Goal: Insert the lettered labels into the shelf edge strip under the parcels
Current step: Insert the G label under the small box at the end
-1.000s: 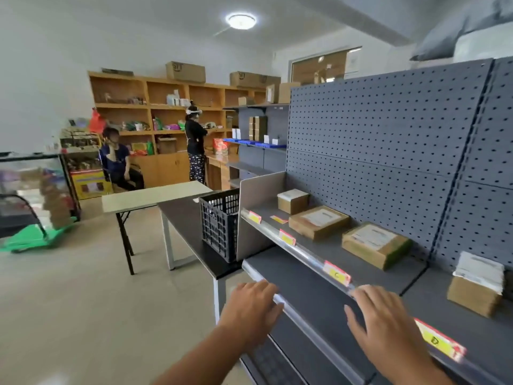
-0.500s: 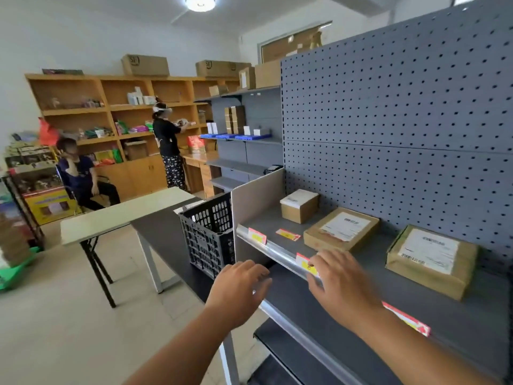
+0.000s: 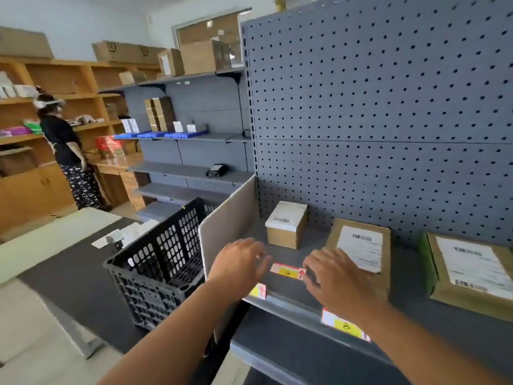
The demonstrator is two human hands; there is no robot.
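A loose red-and-yellow label marked G [image 3: 287, 271] lies flat on the grey shelf [image 3: 311, 243], in front of a small box parcel [image 3: 287, 223]. My left hand [image 3: 238, 262] hovers open just left of it. My right hand [image 3: 336, 276] is spread on the shelf, fingertips touching the label's right end. The shelf edge strip [image 3: 291, 304] holds one label [image 3: 258, 290] under my left hand and another [image 3: 345, 325] under my right wrist. A flat parcel [image 3: 361, 245] and a green-taped parcel [image 3: 469, 270] lie further right.
A grey end panel [image 3: 227, 226] closes the shelf's left side. A black plastic crate [image 3: 163, 259] stands on a dark table [image 3: 69, 273] beyond it. A lower shelf [image 3: 291, 354] juts out below. A person [image 3: 66, 151] stands at the wooden shelves far left.
My view has shifted left along the shelf. Both hands rose from below the edge strip onto the shelf top, either side of the loose G label.
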